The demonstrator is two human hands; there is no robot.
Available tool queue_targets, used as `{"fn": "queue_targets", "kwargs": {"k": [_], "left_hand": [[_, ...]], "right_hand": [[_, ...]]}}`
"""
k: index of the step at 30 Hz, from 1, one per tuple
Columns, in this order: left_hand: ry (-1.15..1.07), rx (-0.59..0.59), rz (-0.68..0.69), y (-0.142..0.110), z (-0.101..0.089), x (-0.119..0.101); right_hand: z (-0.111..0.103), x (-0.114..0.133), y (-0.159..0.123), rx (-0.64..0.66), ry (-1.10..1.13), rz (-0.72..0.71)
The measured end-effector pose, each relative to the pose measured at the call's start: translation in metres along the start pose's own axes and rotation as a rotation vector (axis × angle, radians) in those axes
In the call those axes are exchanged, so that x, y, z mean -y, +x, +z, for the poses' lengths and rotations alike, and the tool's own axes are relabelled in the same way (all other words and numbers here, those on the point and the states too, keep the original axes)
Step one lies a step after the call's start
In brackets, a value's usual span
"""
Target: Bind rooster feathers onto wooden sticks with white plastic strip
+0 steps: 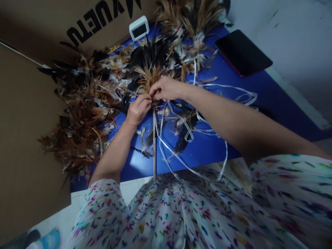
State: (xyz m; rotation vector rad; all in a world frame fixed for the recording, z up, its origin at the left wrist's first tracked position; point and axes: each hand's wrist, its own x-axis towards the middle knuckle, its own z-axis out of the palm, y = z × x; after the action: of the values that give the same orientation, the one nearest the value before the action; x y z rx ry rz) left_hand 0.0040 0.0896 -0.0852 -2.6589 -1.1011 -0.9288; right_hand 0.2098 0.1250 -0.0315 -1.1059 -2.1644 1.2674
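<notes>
Both my hands meet over the blue table, at the head of a thin wooden stick (155,148) that runs down toward my lap. A tuft of tan feathers (148,79) with dark ones behind it fans out at the stick's upper end. My left hand (140,109) is closed, its fingers pinching around the base of the feathers. Bent fingers of my right hand (164,89) pinch at the same spot from the right; what lies between them is too small to make out. White plastic ribbon (176,155) trails from under the hands in loops toward my lap.
Loose brown feathers (83,121) are heaped on the left of the blue table (207,152). A cardboard box (28,121) stands at the left and back. A small white digital clock (139,28) stands behind; a dark tablet (243,52) lies at the right.
</notes>
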Motion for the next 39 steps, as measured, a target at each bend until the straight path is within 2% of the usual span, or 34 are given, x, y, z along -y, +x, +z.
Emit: {"fn": "queue_targets", "kwargs": {"k": [7,16,20,24,29,36,39], "left_hand": [[-0.042,-0.022,-0.032,0.003,-0.001,0.002],[-0.069,-0.126,0.054,0.005,-0.003,0.0],[-0.038,-0.117,0.043,0.004,-0.003,0.001],[-0.001,-0.08,0.014,0.004,-0.004,0.0],[0.034,-0.092,0.025,0.004,-0.004,-0.002],[0.01,-0.035,-0.02,0.002,-0.002,-0.001],[0.044,-0.046,-0.017,0.001,-0.002,-0.001]], "right_hand": [[0.002,-0.006,0.002,-0.034,-0.235,-0.136],[0.004,-0.011,-0.002,-0.023,-0.433,-0.2],[0.008,-0.006,-0.007,-0.035,-0.509,-0.203],[0.01,-0.004,-0.009,-0.051,-0.506,-0.198],[0.011,-0.007,-0.008,-0.065,-0.471,-0.181],[0.009,-0.011,-0.004,-0.046,-0.344,-0.218],[0.008,-0.012,-0.002,-0.034,-0.311,-0.228]]}}
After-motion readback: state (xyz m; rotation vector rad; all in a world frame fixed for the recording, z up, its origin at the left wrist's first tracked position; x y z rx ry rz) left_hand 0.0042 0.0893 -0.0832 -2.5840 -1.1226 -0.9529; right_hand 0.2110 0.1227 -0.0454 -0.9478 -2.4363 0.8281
